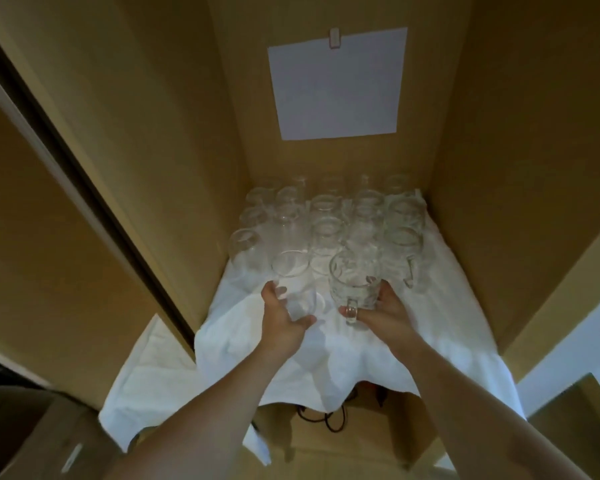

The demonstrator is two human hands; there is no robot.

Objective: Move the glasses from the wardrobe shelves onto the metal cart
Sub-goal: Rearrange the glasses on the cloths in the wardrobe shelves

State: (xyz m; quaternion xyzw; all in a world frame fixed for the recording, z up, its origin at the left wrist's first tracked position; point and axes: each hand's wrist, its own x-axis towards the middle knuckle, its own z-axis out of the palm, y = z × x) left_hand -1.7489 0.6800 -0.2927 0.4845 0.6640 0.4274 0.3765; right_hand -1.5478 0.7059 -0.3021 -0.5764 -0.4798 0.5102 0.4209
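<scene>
The wardrobe shelf point(440, 258) is covered by a white cloth point(343, 358) whose front edge hangs over the shelf lip. Tan wooden panels enclose the shelf on three sides; a white paper sheet point(336, 84) is clipped to the back panel. Clear glasses point(329, 216) stand in rows at the rear. The left hand point(284, 320) grips a plain tumbler point(293, 282). The right hand point(388, 313) grips a handled glass mug point(352, 282). Both vessels are at the front of the group.
</scene>
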